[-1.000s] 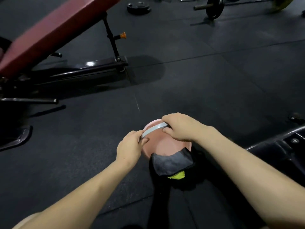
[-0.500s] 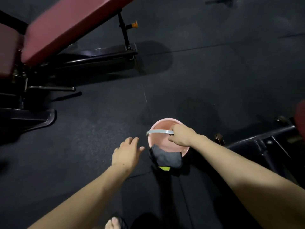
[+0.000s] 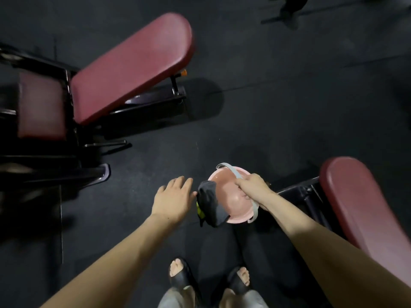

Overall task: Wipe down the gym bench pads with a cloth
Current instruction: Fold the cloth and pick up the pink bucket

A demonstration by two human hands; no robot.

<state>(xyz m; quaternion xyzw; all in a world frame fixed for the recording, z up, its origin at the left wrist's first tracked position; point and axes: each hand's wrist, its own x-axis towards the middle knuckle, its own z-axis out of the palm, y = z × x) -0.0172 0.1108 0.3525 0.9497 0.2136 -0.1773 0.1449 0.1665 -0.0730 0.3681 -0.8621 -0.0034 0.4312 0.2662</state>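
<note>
A pink bucket (image 3: pixel 224 176) hangs over the dark floor, and my right hand (image 3: pixel 252 188) grips its grey handle (image 3: pixel 231 170). A dark grey cloth (image 3: pixel 210 202) with a yellow tag is draped over the bucket's left rim. My left hand (image 3: pixel 172 197) hovers just left of the cloth, fingers straight and spread, holding nothing. A maroon inclined bench pad (image 3: pixel 133 67) with its seat pad (image 3: pixel 41 107) stands at the upper left. A second maroon bench pad (image 3: pixel 364 210) runs along the right edge.
Black steel bench frames (image 3: pixel 55 172) reach across the floor at the left and beside the bucket at the right. My feet in black sandals (image 3: pixel 180 274) stand on the black rubber floor at the bottom. More equipment shows dimly at the top right.
My left hand let go of the bucket handle and opened. My right hand raised the bucket by its handle. The view rose and tilted down, bringing my feet and both bench pads into sight.
</note>
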